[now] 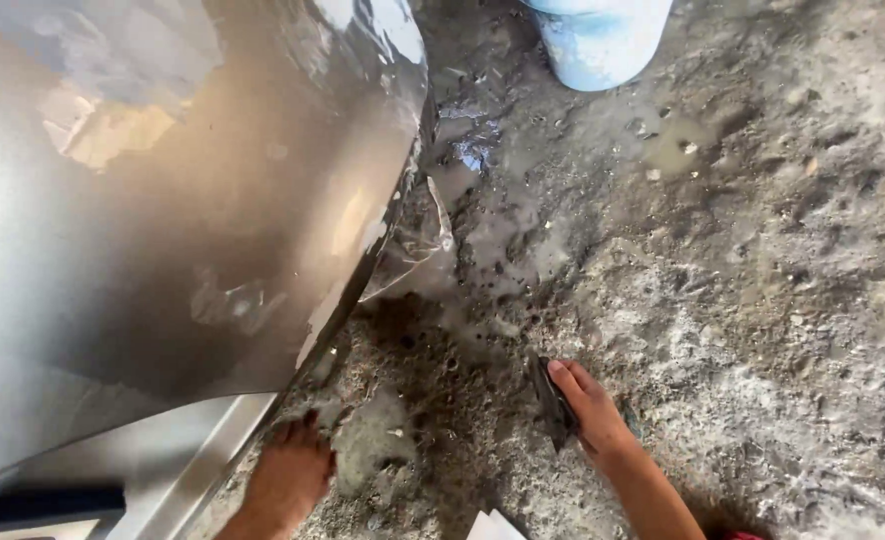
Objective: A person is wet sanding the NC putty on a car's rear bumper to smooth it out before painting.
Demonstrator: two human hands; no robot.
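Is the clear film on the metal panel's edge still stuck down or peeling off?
Peeling off. The clear film hangs loose and crumpled off the metal panel edge, over the wet ground.

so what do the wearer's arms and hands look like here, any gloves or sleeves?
No gloves, no sleeves in view. The right hand and its forearm are bare to the frame edge, fingers uncovered. The left hand is bare too. No watch, rings or markings visible.
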